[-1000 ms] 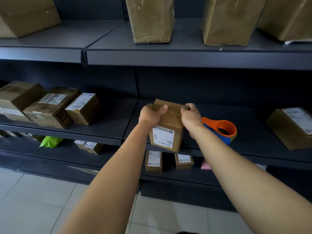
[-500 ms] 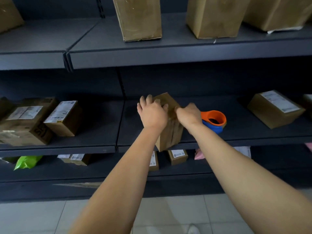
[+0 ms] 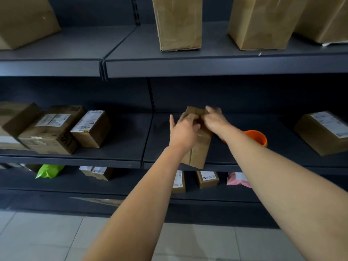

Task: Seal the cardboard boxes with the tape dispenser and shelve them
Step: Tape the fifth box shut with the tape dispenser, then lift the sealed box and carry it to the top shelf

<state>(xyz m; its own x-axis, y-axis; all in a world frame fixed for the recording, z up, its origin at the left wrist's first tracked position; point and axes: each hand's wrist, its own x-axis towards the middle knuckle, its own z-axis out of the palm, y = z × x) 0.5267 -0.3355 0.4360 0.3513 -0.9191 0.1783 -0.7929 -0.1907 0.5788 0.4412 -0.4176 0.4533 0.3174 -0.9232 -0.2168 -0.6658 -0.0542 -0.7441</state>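
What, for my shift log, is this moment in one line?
step: shelving | box: upright, middle shelf front edge | left hand: on box top | right hand: same | tape dispenser: on shelf beside box

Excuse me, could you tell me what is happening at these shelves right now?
A person has the left hand and right hand on the upper end of a small cardboard box standing at the middle shelf's front edge; blur hides the grip. The orange tape dispenser lies untouched on that shelf, right of the box.
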